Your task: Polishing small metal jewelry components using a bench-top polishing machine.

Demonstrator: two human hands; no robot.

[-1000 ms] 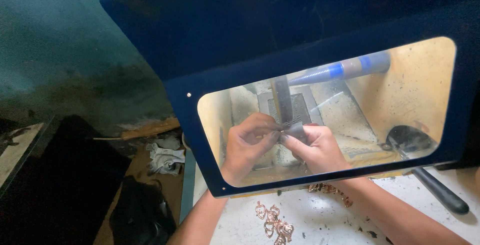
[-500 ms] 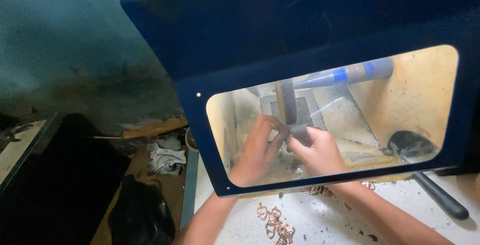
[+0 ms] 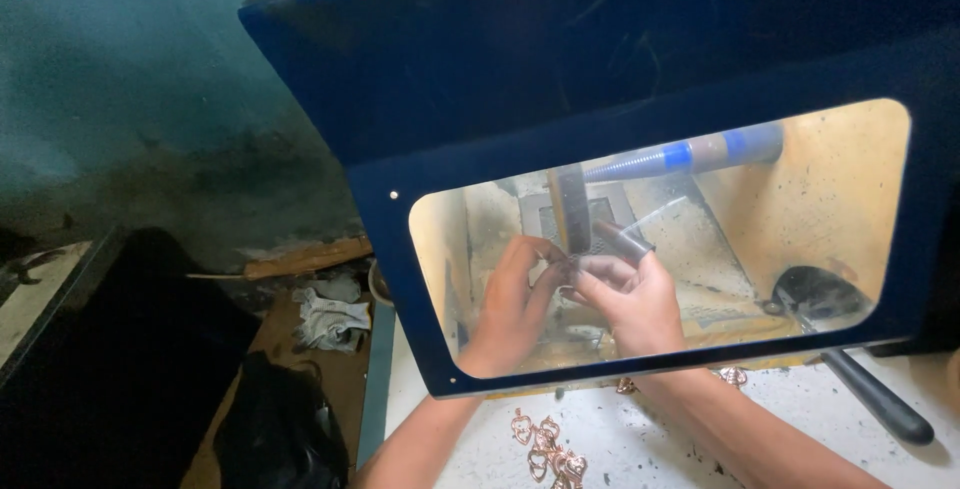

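Small dark metal piece [image 3: 570, 271]: pinched between left hand [image 3: 515, 304] and right hand [image 3: 625, 299], fingers closed on it, behind blue cabinet's clear window [image 3: 480, 219]. Nearer: copper-coloured trinkets [image 3: 545, 447] on white bench [image 3: 660, 449]. Beyond: vertical grey bar [image 3: 572, 207], blue-banded hose [image 3: 690, 154].

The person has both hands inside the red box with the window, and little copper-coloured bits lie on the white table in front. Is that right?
Not quite: the box is dark blue, not red. The head view shows it. The rest holds: the left hand and right hand are inside behind the window, and copper-coloured bits lie on the white table in front.
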